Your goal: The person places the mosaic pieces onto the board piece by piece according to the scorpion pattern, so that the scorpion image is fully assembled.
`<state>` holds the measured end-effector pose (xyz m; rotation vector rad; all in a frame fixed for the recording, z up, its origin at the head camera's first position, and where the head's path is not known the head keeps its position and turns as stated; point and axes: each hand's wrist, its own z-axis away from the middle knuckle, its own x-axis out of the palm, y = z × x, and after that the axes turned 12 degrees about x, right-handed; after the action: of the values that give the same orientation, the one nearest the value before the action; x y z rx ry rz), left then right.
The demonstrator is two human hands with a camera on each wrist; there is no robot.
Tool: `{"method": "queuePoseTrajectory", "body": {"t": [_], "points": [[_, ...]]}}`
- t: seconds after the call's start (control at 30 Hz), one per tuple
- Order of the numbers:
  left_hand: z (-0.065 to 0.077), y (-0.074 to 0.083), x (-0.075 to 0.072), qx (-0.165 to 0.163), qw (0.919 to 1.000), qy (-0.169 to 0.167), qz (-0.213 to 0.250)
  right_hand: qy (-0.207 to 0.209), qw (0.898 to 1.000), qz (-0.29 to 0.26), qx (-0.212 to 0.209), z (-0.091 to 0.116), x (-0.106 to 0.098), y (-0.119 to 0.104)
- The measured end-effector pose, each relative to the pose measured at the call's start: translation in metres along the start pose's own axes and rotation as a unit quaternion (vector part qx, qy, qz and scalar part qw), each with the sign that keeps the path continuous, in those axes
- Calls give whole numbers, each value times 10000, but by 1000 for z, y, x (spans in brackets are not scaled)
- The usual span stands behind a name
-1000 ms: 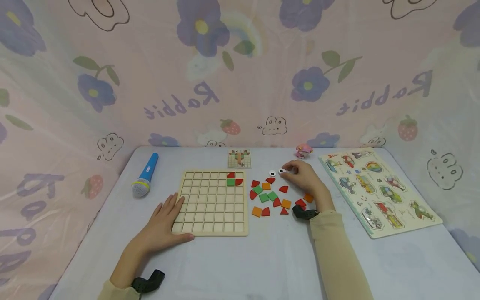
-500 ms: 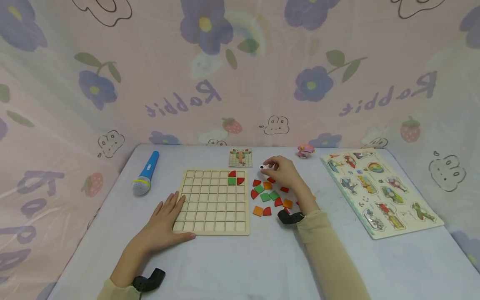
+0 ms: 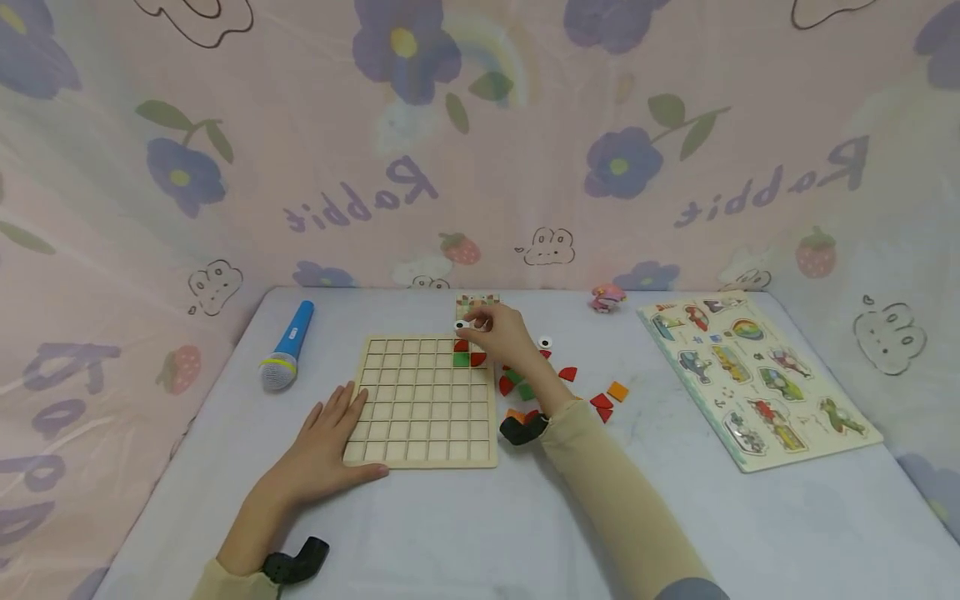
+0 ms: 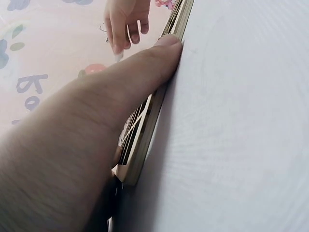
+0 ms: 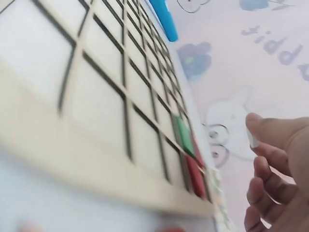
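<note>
Shifted left: white, black-dotted eye tile [image 3: 460, 325], probably light and stiff, edge-pinched by the right hand [image 3: 504, 335]; left hand [image 3: 321, 454] spread.

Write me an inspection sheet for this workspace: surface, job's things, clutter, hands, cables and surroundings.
Surface: white table.
Job's things: grid board with two red pieces and a green square near its far right corner; loose pieces and another eye piece to its right; picture card behind, partly hidden.
Clutter: toy microphone left, pink figurine at the back, picture puzzle right.
Hands: left hand rests at the board's near left corner; right hand pinches an eye piece.
Cables: nothing seen.
Surroundings: curtain printed with flowers and rabbits.
</note>
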<state>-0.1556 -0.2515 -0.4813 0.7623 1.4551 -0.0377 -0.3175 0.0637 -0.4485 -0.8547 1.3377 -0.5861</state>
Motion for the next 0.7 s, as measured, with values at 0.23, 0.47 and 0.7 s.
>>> {"method": "queuePoseTrajectory", "body": {"t": [0.23, 0.47, 0.7], "points": [[-1, 0, 1, -25, 10000, 15, 43, -100, 9995, 303, -1, -9, 28, -3], [1, -2, 1, -75, 10000, 6, 11, -58, 9950, 991, -52, -13, 41, 1], [0, -1, 2, -88, 9999, -9, 59, -71, 9948, 1014, -55, -15, 42, 5]]}}
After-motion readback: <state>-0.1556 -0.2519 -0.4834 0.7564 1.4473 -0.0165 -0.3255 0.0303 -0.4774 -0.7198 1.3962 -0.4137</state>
